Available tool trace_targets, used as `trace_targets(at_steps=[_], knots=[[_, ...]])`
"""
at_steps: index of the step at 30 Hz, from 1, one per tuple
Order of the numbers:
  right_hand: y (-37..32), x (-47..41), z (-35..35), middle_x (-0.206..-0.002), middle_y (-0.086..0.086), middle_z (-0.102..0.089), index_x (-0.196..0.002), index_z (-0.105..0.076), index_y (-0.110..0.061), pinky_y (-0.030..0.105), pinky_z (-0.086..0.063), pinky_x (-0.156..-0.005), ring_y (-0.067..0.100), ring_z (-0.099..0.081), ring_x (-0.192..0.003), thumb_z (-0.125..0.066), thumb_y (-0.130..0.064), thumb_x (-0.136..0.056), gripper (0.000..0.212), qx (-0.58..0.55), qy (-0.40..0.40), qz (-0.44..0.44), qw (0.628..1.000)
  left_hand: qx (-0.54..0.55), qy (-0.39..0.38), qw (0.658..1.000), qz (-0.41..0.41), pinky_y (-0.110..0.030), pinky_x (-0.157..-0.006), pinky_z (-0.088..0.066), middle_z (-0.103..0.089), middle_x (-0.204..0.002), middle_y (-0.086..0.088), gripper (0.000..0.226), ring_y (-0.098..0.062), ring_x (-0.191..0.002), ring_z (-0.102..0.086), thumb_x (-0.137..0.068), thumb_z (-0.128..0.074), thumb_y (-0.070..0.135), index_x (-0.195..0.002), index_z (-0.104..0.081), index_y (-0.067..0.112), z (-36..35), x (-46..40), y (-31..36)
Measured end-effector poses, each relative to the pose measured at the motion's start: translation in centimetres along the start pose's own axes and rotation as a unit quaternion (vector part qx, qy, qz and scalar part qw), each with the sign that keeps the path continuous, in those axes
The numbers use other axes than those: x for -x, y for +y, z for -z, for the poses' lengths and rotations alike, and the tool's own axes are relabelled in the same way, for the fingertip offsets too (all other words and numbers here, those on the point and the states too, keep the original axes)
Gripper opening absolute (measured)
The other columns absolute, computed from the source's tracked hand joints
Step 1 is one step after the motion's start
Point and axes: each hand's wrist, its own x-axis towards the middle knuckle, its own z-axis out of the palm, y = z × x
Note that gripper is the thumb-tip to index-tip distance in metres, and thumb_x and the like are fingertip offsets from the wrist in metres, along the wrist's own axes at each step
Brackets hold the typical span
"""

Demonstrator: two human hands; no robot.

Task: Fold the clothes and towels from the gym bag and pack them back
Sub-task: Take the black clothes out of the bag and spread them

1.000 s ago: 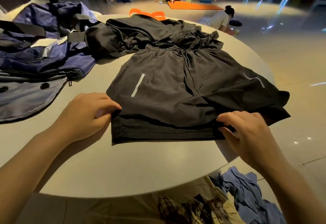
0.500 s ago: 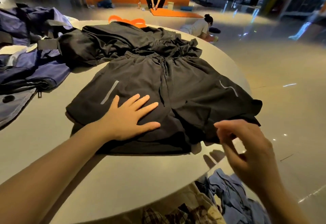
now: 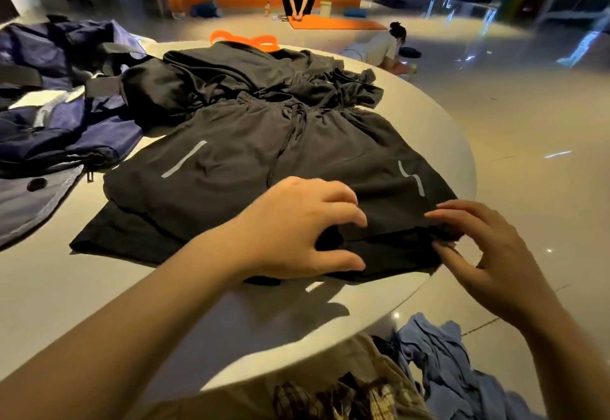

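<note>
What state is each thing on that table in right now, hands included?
Black shorts: spread flat, unfolded.
Dark garment: crumpled behind the shorts.
Gym bag: open, slumped.
Left hand: fingers curled, on the shorts' hem.
Right hand: pinching the hem.
Blue cloth: bunched below the table.

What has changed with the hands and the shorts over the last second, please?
The left hand left the shorts' left hem, pressed flat mid-cloth, then crossed right, fingers now curled on the right leg. The right hand keeps its grip on the right hem. Shorts, dark pile and gym bag stayed.
</note>
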Motion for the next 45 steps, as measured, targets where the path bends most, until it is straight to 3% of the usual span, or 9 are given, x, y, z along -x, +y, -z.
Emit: trace_targets(at_steps=[3,7,16,23,30,34,37,41,45], knots=[[1.1,1.0,1.2,-0.126,-0.024,-0.042,-0.112,-0.045,-0.058,0.03,-0.036,-0.094,-0.002,-0.04,-0.116,-0.05,-0.068,-0.073,0.04,0.003,-0.113,-0.028,0.993,-0.119,-0.076,0.99,0.001,-0.036,-0.072,-0.05,-0.063,-0.111,0.007,0.047,-0.019,-0.09,-0.063,-0.085,-0.043,0.065,-0.106,-0.066,0.031,-2.2,-0.8,0.7],[1.6,1.1,1.0,-0.109,-0.018,-0.054,-0.107,-0.056,-0.043,0.024,-0.043,-0.086,-0.005,-0.048,-0.097,-0.064,-0.041,-0.086,0.022,0.002,-0.054,-0.035,0.998,-0.046,0.02,0.996,0.08,-0.026,-0.044,-0.042,-0.067,-0.078,0.009,0.044,-0.017,-0.065,-0.065,-0.082,-0.032,0.049,-0.078,-0.07,0.027,-2.6,0.1,0.5],[-1.0,-1.3,-0.1,-0.08,-0.019,-0.059,-0.096,-0.061,-0.033,0.018,-0.045,-0.061,0.002,-0.059,-0.072,-0.048,-0.066,-0.076,0.041,-0.041,0.053,-0.068,0.995,0.162,0.178,0.922,0.303,-0.024,-0.052,-0.035,-0.055,-0.054,0.006,0.028,-0.012,-0.055,-0.052,-0.083,-0.055,0.043,-0.063,-0.06,0.024,-0.7,0.3,0.1],[-2.0,-2.8,0.0,-0.086,-0.003,-0.064,-0.104,-0.066,-0.019,0.03,-0.055,-0.073,0.015,-0.063,-0.075,-0.064,-0.007,-0.086,0.021,-0.005,0.03,-0.111,0.993,0.201,0.19,0.899,0.339,-0.021,-0.054,-0.033,-0.056,-0.054,0.005,0.028,-0.003,-0.051,-0.044,-0.088,-0.064,0.03,-0.062,-0.06,0.021,0.8,-0.6,-2.1],[-3.5,-11.1,4.1,-0.097,-0.001,-0.059,-0.105,-0.067,-0.017,0.011,-0.039,-0.065,0.015,-0.054,-0.083,-0.061,0.004,-0.086,0.029,-0.002,0.019,-0.079,0.997,0.309,0.116,0.843,0.425,-0.031,-0.065,-0.052,-0.068,-0.072,-0.005,0.015,-0.017,-0.067,-0.062,-0.09,-0.065,0.022,-0.077,-0.07,0.017,1.6,-0.4,-5.3],[-2.5,-17.7,0.0,-0.112,0.008,-0.061,-0.109,-0.064,-0.014,0.033,-0.047,-0.082,0.025,-0.055,-0.097,-0.061,-0.002,-0.087,0.025,0.128,-0.084,-0.047,0.987,0.161,0.099,0.866,0.464,-0.035,-0.081,-0.053,-0.068,-0.088,0.008,0.01,-0.015,-0.087,-0.066,-0.087,-0.065,0.034,-0.092,-0.068,0.026,0.7,0.1,-6.3],[-1.8,-18.0,-2.3,-0.119,0.01,-0.055,-0.117,-0.059,-0.016,0.04,-0.047,-0.086,0.03,-0.052,-0.104,-0.06,-0.013,-0.09,0.028,0.172,-0.097,-0.037,0.98,0.091,0.227,0.907,0.342,-0.034,-0.084,-0.049,-0.064,-0.1,0.009,0.022,-0.012,-0.095,-0.061,-0.089,-0.061,0.04,-0.106,-0.065,0.027,1.9,1.0,-3.6],[-1.6,-12.8,-1.2,-0.115,0.004,-0.056,-0.115,-0.06,-0.02,0.03,-0.044,-0.079,0.023,-0.054,-0.1,-0.061,-0.031,-0.091,0.027,0.074,0.043,-0.083,0.993,0.009,0.029,0.998,0.049,-0.031,-0.096,-0.041,-0.06,-0.114,0.016,0.031,-0.005,-0.111,-0.055,-0.081,-0.055,0.04,-0.109,-0.065,0.034,1.8,3.4,0.1],[0.6,-5.3,0.1,-0.115,0.004,-0.049,-0.114,-0.057,-0.021,0.031,-0.047,-0.079,0.02,-0.05,-0.102,-0.066,-0.043,-0.084,0.038,0.054,0.073,-0.202,0.975,-0.071,-0.061,0.995,0.04,-0.036,-0.106,-0.035,-0.065,-0.111,0.016,0.032,-0.009,-0.11,-0.06,-0.074,-0.057,0.036,-0.104,-0.068,0.037,-1.1,5.7,-0.6]])
